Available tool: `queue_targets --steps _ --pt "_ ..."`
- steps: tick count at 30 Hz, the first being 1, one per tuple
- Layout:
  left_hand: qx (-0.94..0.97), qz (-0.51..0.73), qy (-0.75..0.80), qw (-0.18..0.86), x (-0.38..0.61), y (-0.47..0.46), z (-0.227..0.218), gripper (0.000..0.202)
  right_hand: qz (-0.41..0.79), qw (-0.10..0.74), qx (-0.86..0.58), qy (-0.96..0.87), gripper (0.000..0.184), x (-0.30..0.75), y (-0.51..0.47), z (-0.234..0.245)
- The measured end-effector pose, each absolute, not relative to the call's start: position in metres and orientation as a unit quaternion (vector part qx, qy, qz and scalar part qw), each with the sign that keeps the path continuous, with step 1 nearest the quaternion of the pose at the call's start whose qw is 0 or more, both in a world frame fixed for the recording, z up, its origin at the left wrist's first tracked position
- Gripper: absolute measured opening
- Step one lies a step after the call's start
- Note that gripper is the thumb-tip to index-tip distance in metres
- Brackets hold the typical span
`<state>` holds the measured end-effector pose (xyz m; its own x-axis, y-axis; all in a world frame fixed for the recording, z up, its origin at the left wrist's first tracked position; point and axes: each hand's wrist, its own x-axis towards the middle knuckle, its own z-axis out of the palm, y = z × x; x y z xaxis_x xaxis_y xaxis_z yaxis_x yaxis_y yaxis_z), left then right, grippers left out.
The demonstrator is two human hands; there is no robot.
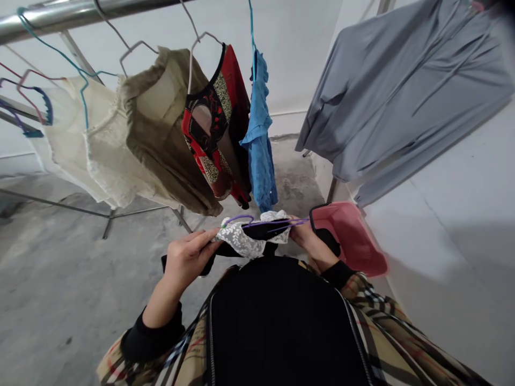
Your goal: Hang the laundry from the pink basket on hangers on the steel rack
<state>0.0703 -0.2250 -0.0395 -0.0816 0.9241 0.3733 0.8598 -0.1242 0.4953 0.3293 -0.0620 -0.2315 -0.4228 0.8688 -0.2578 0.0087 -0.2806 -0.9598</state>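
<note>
A white lace garment with black parts (239,239) is stretched between my two hands in front of my chest. My left hand (189,253) is closed, pinching the garment's lace edge between thumb and fingers. A thin purple clothes hanger (240,217) runs along the top of the garment and sticks out past its right side. My right hand (308,240) is closed around the hanger at the garment's right side; its fingertips are partly hidden behind the cloth and the hanger. Black cloth (229,250) shows beneath the lace near my left hand.
From a metal rail (68,19) hang a blue ruffled garment (259,139), a red patterned top (217,115), an olive garment (161,123) and cream garments (108,145). A grey garment (386,91) hangs at right. Below it stands a pink basin (350,236) by the wall.
</note>
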Motion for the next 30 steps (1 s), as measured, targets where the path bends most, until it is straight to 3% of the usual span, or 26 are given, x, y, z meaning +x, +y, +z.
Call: queue_targets --steps 8,16,19,22,24,28,30 --pt "0.674 0.313 0.670 -0.004 0.051 -0.225 -0.076 0.023 0.686 0.438 -0.484 -0.322 0.032 0.348 -0.050 -0.205" --pt "0.666 0.178 0.724 -0.029 0.059 -0.222 -0.094 0.024 0.550 0.450 -0.556 -0.431 0.033 0.359 -0.048 -0.169" --pt "0.622 0.217 0.752 -0.003 0.058 -0.221 -0.104 0.024 0.524 0.394 -0.510 -0.556 0.031 0.371 -0.055 -0.156" --pt "0.578 0.343 0.739 0.043 0.054 -0.221 -0.112 0.026 0.521 0.210 -0.407 -0.721 0.030 0.388 -0.063 -0.144" --pt "0.568 0.393 0.720 0.067 0.051 -0.222 -0.114 0.026 0.480 0.149 -0.399 -0.767 0.033 0.397 -0.065 -0.135" --pt "0.580 0.412 0.698 0.085 0.049 -0.221 -0.111 0.023 0.308 0.298 -0.448 -0.784 0.037 0.399 -0.058 -0.115" --pt "0.583 0.421 0.690 0.088 0.049 -0.218 -0.106 0.023 0.224 0.312 -0.410 -0.827 0.045 0.393 -0.051 -0.105"
